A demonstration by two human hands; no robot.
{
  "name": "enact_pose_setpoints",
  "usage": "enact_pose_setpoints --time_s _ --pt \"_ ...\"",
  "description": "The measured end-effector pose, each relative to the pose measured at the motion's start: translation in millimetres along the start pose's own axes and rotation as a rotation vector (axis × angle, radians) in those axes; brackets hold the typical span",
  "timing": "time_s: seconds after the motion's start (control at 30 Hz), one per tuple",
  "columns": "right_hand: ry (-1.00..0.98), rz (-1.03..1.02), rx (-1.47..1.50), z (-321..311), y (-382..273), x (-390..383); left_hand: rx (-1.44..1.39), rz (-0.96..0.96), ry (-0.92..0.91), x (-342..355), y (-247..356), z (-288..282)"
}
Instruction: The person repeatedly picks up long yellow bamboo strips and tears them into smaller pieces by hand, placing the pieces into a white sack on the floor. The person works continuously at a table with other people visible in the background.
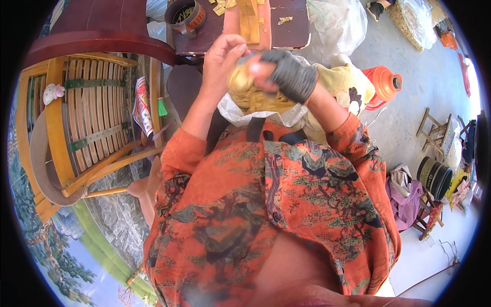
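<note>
My left hand is raised with fingers curled together at their tips; what they hold, if anything, is hard to make out. My right hand, in a black fingerless glove, is closed around a blurred yellow bundle just beside it. Below both hands, a white plastic sack holds tangled yellow-brown strips. Beyond them a wooden block lies on pink cloth atop a dark red tabletop, with a brown mug at its left.
A folded slatted chair stands on my left. To my right are a cream cloth, an orange flask, a small folding stool and piled fabrics. At the upper right, another person's dark-gloved hand shows near a basket.
</note>
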State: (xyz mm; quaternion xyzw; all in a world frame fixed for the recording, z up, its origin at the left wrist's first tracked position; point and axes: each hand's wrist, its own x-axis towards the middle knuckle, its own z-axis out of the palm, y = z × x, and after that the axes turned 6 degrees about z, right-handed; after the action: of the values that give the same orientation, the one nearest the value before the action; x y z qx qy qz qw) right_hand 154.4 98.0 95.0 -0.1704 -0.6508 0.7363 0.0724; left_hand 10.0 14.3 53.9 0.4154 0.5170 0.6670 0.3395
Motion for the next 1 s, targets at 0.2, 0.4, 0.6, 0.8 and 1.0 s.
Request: enact_pose_setpoints --time_s 0.2,0.4,0.6,0.8,1.0 --pt "0.386 0.018 0.120 -12 13 11 -0.022 -0.046 0.185 1 10 -4" --pt "0.352 0.084 -0.077 -12 10 15 0.017 -0.093 0.045 -12 19 8" --pt "0.031 0.140 0.386 -10 19 14 -0.184 -0.166 0.029 -11 19 7" --pt "0.139 0.075 0.180 -10 11 15 -0.094 -0.073 0.219 -11 11 13" --pt "0.332 0.081 0.253 -9 20 20 0.038 0.029 0.147 -8 8 15"
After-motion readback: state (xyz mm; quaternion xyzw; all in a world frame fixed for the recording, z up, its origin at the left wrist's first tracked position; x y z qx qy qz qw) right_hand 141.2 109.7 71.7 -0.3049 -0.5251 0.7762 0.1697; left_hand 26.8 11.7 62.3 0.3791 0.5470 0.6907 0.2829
